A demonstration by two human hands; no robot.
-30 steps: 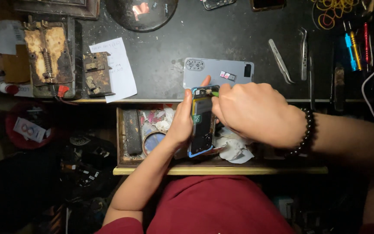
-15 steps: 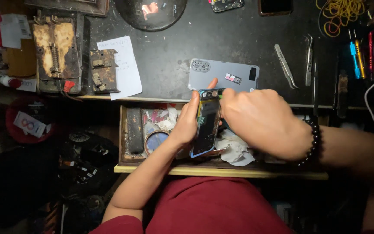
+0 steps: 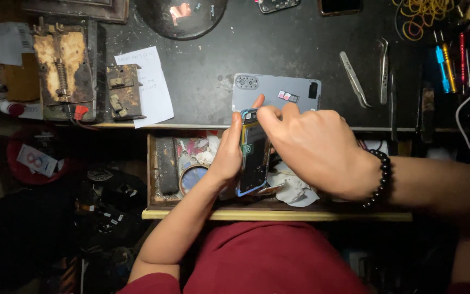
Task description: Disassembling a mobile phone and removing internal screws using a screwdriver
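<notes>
At the left edge of the dark bench (image 3: 202, 65) sit two rusty metal fixtures (image 3: 63, 68) and a white paper slip (image 3: 148, 87), with bare room beyond them up to the grey back cover (image 3: 276, 90). Over the open drawer (image 3: 161, 163) the left hand (image 3: 227, 158) clasps an opened phone (image 3: 252, 158) by its long edges. The right hand (image 3: 314, 149), fingers pinched at the phone's top corner, crowds it, while tweezers (image 3: 353, 79) lie well apart rightward.

- Two hands worked: left (image 3: 227, 158), right (image 3: 316, 149).
- One open phone (image 3: 252, 155) was held.
- One grey back cover (image 3: 276, 92) lay there.
- Two tweezers (image 3: 353, 79) lay there.
- One paper note (image 3: 148, 87) lay there.
</notes>
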